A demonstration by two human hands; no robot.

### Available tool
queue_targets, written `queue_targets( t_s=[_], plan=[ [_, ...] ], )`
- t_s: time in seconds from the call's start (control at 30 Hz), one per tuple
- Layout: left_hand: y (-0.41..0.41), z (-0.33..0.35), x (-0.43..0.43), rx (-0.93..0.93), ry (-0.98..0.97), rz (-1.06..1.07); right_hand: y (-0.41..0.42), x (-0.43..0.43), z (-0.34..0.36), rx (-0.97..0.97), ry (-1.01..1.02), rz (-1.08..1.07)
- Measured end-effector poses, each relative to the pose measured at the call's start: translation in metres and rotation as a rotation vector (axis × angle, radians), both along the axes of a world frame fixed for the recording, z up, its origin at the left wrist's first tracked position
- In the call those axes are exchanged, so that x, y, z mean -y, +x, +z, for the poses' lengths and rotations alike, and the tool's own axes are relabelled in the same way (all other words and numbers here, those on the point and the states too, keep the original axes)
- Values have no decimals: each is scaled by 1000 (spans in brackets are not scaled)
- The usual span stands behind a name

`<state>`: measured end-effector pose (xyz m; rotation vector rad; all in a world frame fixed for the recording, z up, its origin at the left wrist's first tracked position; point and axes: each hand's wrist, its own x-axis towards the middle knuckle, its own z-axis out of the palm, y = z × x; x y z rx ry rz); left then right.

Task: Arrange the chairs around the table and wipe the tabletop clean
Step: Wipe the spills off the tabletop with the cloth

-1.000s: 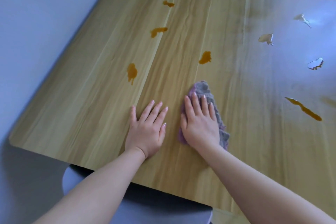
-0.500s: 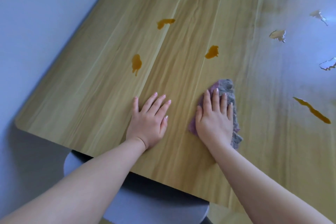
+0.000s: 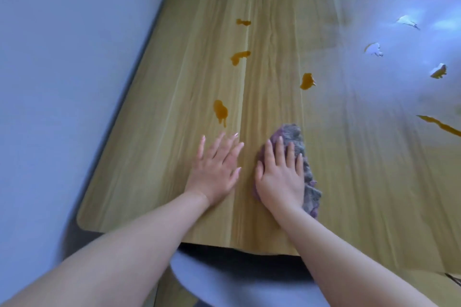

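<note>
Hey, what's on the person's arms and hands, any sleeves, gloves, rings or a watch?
Nothing worn shows. The left hand and right hand are ungloved and ringless, and the wrists carry no watch or band. The forearms are bare down to the frame's edge, so no sleeve is in view. The nails are longish with a pale finish.

Two bare arms are seen, the left forearm (image 3: pixel 119 252) and the right forearm (image 3: pixel 349 257) being uncovered up to the frame's edge. On the left hand (image 3: pixel 214 172) and the right hand (image 3: pixel 280 177), longish nails (image 3: pixel 203 137) are worn with a pale, glossy finish
</note>
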<state>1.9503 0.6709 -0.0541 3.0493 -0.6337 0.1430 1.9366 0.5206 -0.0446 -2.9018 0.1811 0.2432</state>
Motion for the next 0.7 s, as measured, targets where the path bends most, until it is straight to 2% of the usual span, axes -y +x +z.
queue_targets(
  t_s=[0.1, 0.2, 0.27, 0.37, 0.43, 0.57, 0.7],
  plan=[
    [7, 8, -40, -127, 23, 147, -13, -25, 1, 6, -23, 279],
    [24, 11, -78, -295, -30, 360, 12, -3, 2, -26, -93, 479],
    [31, 9, -90, -341, 34, 396, 30, 1, 2, 32, -82, 344],
    [32, 5, -92, -328, 31, 393, 50, -29, 0, -72, -23, -36],
    [29, 4, -92, -310, 21, 387, 50, -53, 1, -84, 1, -5],
    [33, 3, -94, -289, 3, 381, 64, -53, 1, 15, -74, 293],
    [31, 2, -96, -286, -12, 386, 121, -51, -4, -28, -43, 124]
  ],
)
